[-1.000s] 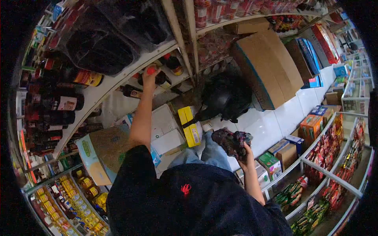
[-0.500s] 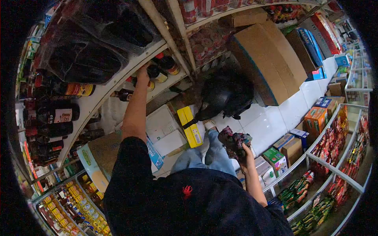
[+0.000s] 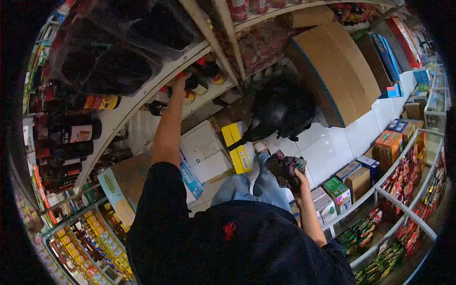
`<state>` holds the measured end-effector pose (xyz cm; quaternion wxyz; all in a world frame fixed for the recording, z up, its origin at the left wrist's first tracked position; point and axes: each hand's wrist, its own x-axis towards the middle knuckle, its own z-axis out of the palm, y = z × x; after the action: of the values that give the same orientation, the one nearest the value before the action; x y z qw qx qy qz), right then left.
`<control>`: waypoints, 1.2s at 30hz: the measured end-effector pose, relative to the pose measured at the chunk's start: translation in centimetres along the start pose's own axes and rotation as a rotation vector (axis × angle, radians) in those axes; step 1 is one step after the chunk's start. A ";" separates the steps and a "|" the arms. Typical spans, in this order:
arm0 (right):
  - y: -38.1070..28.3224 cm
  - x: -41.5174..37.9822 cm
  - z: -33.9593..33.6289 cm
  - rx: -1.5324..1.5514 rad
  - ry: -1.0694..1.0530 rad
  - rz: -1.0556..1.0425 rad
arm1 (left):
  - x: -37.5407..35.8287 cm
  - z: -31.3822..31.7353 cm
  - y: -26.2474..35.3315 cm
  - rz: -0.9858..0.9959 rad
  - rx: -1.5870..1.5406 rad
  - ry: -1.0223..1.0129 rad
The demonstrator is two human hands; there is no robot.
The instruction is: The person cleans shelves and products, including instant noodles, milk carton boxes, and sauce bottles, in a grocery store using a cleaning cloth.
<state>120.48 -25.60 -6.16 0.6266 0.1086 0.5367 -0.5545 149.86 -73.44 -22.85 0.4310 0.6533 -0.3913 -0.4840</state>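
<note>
My left hand [image 3: 178, 85] reaches into the lower shelf at the upper left, among dark bottles with red caps. Its fingers are partly hidden by the shelf edge and the bottles, so their grip cannot be made out. A dark bottle with a pale label [image 3: 195, 85] stands just right of it, and another bottle [image 3: 156, 108] lies lower left. My right hand [image 3: 301, 184] is closed around a dark, multicoloured crumpled cloth [image 3: 285, 170] in front of my body, above the floor.
A yellow box [image 3: 236, 148] with a black strap lies near my feet. Beyond it are a black bag [image 3: 282, 111] and a large cardboard box [image 3: 339, 71]. Racks of red and green packets [image 3: 363, 232] curve along the right. Large bottles [image 3: 76, 134] fill the left shelf.
The view has shifted slightly, so the shelves and boxes appear further right. My left hand remains among the bottles, and my right hand still holds the cloth, which is turned a little.
</note>
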 end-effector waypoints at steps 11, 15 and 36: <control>-0.7 3.2 6.0 -0.636 -0.507 -0.106 | -33.3 0.1 -0.3 0.021 0.021 -1.121; -2.0 3.3 11.4 -0.686 -0.550 -0.013 | -38.7 -2.4 -1.4 -0.417 -0.094 -1.039; -0.6 46.9 34.5 -0.755 -0.452 -1.269 | -53.5 -15.4 -2.2 -0.236 0.590 0.426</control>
<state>130.09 -78.20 -29.30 0.2777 -0.5570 0.5080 -0.5955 152.93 -20.22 -6.68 0.2373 0.8758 -0.3377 -0.2502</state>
